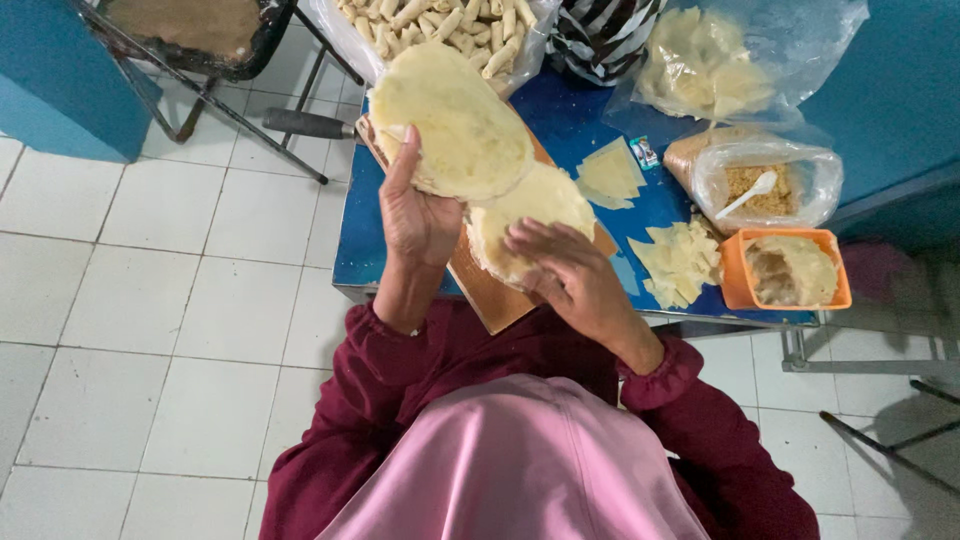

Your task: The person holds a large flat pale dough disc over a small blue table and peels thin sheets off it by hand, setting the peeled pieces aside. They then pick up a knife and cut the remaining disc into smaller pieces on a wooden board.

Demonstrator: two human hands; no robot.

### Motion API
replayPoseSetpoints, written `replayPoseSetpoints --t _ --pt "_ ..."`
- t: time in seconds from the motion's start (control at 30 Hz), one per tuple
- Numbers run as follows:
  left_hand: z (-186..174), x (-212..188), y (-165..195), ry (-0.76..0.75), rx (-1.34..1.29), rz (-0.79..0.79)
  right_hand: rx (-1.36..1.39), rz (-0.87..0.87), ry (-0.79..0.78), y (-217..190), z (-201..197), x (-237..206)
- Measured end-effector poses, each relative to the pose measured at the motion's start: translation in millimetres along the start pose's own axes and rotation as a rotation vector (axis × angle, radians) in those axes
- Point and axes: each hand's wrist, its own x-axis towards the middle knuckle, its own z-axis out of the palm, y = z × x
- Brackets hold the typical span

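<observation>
Pale round wrappers [455, 125] rest gripped in the left hand [420, 215]; right hand [570, 270] lies flat on the stack [525, 215].

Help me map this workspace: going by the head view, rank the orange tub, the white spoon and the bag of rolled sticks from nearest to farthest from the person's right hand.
1. Orange tub: to the right of the right hand, at the table's near edge.
2. White spoon: farther right and back, in the bag of crumbs.
3. Bag of rolled sticks: at the table's far edge, beyond the raised wrapper.
</observation>
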Motion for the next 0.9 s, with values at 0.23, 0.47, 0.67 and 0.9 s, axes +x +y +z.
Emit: replayPoseSetpoints --t 0.23,0.47,0.67,0.9 --pt "5.5 3.8 -25.1 0.015 0.088 -0.063 -0.481 -0.135 -0.182 33.0 14.9 31.4" --pt "0.6 7.5 -48.2 -0.035 0.167 -0.080 -0.108 0.456 0.153 11.8 -31.3 26.4" --pt "-22.9 3.5 -80.0 -0.093 0.170 -0.112 -0.070 -0.059 0.441 -16.6 -27.0 66.3" --pt "-10.2 -4.1 -74.5 -0.098 0.356 -0.071 0.435 0.432 0.426 22.5 -19.2 51.2"
